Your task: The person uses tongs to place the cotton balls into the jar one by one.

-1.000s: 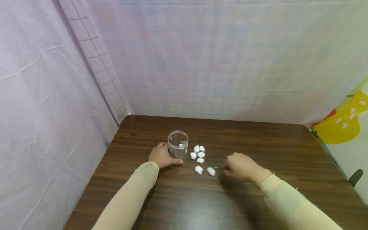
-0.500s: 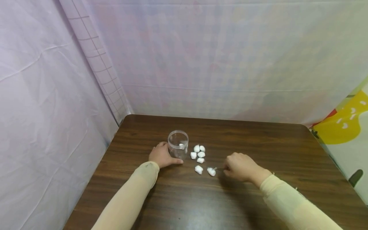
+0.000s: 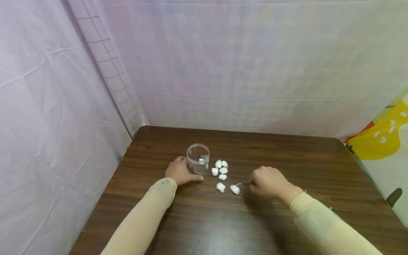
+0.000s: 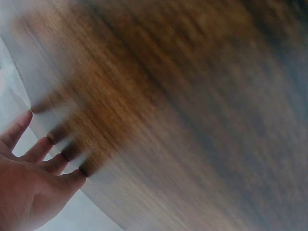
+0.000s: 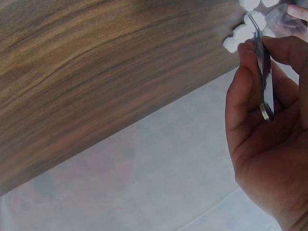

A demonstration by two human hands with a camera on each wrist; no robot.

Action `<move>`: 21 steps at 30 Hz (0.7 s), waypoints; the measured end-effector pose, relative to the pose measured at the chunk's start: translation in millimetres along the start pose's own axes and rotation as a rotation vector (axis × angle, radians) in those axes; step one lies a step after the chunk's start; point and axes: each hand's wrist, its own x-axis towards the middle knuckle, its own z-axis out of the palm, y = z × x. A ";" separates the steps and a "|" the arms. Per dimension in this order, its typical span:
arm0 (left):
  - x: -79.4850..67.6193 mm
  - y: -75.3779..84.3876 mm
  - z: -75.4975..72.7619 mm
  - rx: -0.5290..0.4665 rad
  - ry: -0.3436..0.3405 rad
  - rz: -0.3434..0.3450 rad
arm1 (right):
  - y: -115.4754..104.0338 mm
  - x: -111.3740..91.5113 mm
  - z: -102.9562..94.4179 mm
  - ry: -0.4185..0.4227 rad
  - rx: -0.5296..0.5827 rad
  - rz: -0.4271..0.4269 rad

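Only slightly, our right hand [image 3: 267, 182] has moved toward the far edge of the desk [image 3: 302, 159] since the earlier frame, and the tips of its tweezers [image 5: 263, 72] have slid off the top of the nearest cotton ball [image 3: 235, 190]. That hand pinches the tweezers between thumb and fingers; a thin pale line runs between tool and cotton, and we cannot tell whether the tips touch it. Our left hand [image 3: 180, 172] lies about the left side of a clear jar [image 3: 198, 166], thumb stretched straight along its near side, other fingers fanned in the left wrist view; whether it truly grips we cannot tell. The jar stands upright and uncovered, nearer the left edge than the right, with some white pieces inside. Just right of it sits a cluster of five cotton balls [image 3: 224, 170]; a lone white puff [image 3: 220, 187] lies closer to the near edge, between the cluster and the cotton ball by the tweezers. Our widest room for moving is the long run of wood from the right hand to the right edge, while a shallower strip lies between the jar and the far edge. Pale curtains [image 3: 223, 71] hang past the far and left edges, and a yellow-patterned cloth [image 3: 379, 141] hangs by the far right corner.
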 end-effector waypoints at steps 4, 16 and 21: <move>0.4 0.6 -1.3 -0.003 -0.005 -0.001 | 0.1 0.1 -2.6 0.000 0.012 0.006; 0.1 -0.2 -0.5 0.005 -0.003 -0.003 | 1.8 1.7 -0.9 -0.021 0.099 -0.070; -0.1 -0.1 0.3 0.005 -0.007 -0.006 | 1.5 2.6 -1.1 -0.059 0.140 -0.070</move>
